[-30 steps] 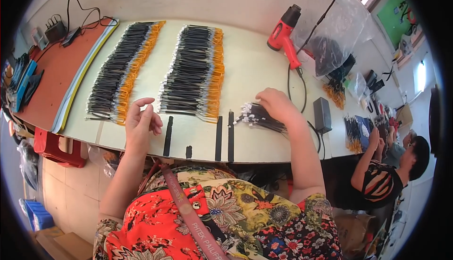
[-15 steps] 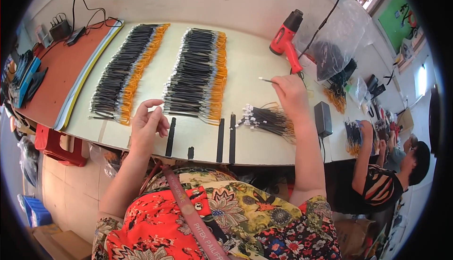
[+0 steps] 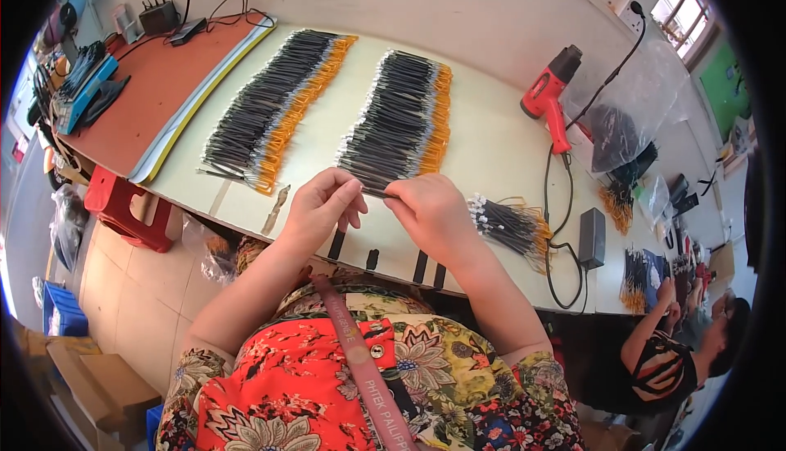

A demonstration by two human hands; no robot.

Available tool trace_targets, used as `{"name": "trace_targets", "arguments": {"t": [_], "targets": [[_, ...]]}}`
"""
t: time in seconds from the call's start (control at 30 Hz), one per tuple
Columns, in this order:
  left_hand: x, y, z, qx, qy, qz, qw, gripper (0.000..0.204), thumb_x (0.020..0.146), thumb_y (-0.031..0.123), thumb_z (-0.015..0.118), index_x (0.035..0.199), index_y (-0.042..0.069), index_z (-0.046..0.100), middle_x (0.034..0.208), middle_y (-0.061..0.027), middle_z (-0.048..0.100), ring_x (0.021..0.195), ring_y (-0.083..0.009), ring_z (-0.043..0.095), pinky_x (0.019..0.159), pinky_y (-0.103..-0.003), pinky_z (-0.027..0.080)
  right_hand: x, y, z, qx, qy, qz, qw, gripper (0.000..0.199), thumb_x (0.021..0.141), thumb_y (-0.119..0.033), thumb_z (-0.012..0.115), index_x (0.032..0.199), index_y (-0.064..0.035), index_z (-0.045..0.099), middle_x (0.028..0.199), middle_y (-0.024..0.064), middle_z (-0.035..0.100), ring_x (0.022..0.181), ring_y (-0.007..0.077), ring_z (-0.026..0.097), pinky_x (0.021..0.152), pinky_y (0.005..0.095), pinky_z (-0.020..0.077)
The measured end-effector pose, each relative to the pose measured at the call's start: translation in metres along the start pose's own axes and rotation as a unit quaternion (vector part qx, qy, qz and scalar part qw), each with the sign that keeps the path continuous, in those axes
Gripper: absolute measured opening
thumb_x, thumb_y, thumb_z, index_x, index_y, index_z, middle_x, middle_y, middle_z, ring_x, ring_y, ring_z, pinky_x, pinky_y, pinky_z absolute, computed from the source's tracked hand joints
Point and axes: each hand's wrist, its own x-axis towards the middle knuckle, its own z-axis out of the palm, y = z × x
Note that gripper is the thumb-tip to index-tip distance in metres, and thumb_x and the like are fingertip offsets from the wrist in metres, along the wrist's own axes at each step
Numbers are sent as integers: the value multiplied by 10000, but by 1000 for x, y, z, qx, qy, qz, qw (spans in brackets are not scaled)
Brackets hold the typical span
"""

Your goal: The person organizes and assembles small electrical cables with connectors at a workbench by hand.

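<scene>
Close together over the near end of the right-hand row of cables, my two hands meet at a short black-sleeved cable point(image 3: 376, 193). My right hand point(image 3: 431, 212) pinches it between thumb and fingers. At its other end, my left hand point(image 3: 323, 208) has thumb and forefinger closed, with the other fingers curled; the exact contact is partly hidden. The right-hand row of cables point(image 3: 395, 115), black with white ends and orange loops, lies just beyond my hands. A second such row of cables point(image 3: 282, 103) lies to its left. Right of my right hand is a loose bundle of cables point(image 3: 512, 226).
A red heat gun point(image 3: 553, 95) stands at the back right, its cord looping down beside a black power adapter point(image 3: 591, 238). Black tape strips point(image 3: 420, 268) mark the table's front edge. A red stool point(image 3: 127, 209) is at the left; a co-worker point(image 3: 655, 353) sits at the right.
My right hand has come left and nearer with the cable, from beside the heat gun to my left hand. The view has shifted, so the table sits farther right.
</scene>
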Motion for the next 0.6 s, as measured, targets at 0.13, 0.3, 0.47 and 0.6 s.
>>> {"name": "trace_targets", "arguments": {"t": [0.13, 0.3, 0.47, 0.6], "targets": [[-1, 0, -3, 19, 36, -27, 999, 212, 962, 222, 494, 838, 52, 523, 672, -59, 614, 519, -105, 564, 465, -202, 424, 2, 0, 4, -36, -3, -21, 999, 120, 741, -80, 684, 828, -59, 603, 724, 86, 599, 718, 283, 579, 705, 384, 447], [0, -2, -6, 20, 56, -40, 997, 249, 956, 239, 502, 789, 56, 526, 619, -49, 592, 477, -102, 539, 444, -204, 415, 3, -1, 6, -58, -4, -22, 998, 145, 723, -70, 691, 813, -69, 577, 724, 72, 589, 729, 265, 578, 733, 378, 440], [1, -2, -7, 19, 69, -49, 996, 258, 947, 245, 519, 770, 58, 524, 604, -46, 585, 458, -103, 528, 432, -208, 411, 3, 0, 9, -61, 0, -22, 998, 147, 721, -69, 692, 806, -70, 573, 721, 65, 588, 726, 258, 579, 736, 376, 440], [1, -4, -9, 14, 78, -52, 996, 255, 945, 241, 523, 767, 58, 524, 602, -47, 582, 456, -105, 528, 429, -211, 412, 4, 4, 12, -57, 0, -27, 998, 146, 721, -69, 692, 806, -68, 573, 720, 57, 589, 725, 252, 581, 741, 375, 438]]}}
